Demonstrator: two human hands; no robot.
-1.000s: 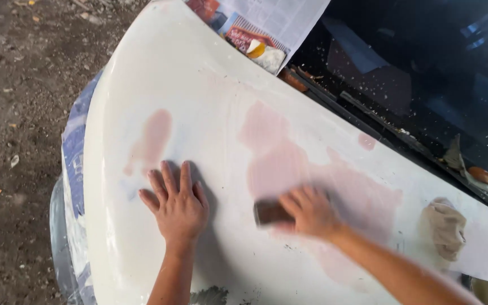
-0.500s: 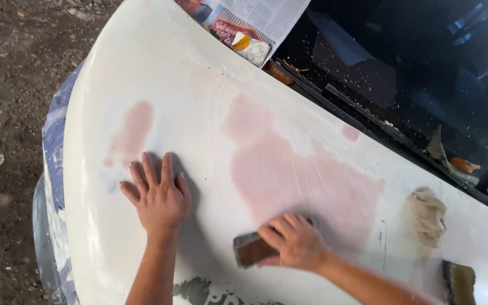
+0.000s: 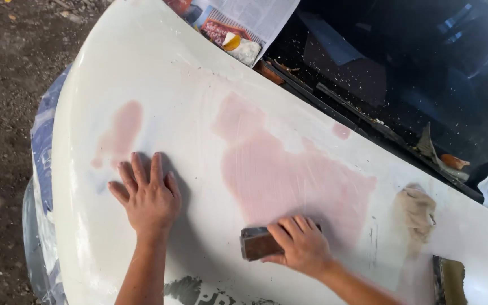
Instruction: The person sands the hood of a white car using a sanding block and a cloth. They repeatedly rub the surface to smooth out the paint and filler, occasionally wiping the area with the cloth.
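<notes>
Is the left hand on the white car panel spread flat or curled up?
Spread flat: the left hand lies palm down on the white car panel, fingers fanned apart.

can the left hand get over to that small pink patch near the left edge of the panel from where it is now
Probably yes. The left hand lies flat on the white panel just below the small pink patch, with only bare panel between. The right hand and its sanding block sit well off to the side.

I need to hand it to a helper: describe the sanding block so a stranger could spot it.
On the white car hood, find the big pink filler patch. At its lower edge, the right hand presses a small brown sanding block, the only dark rectangular thing under a hand.
</notes>
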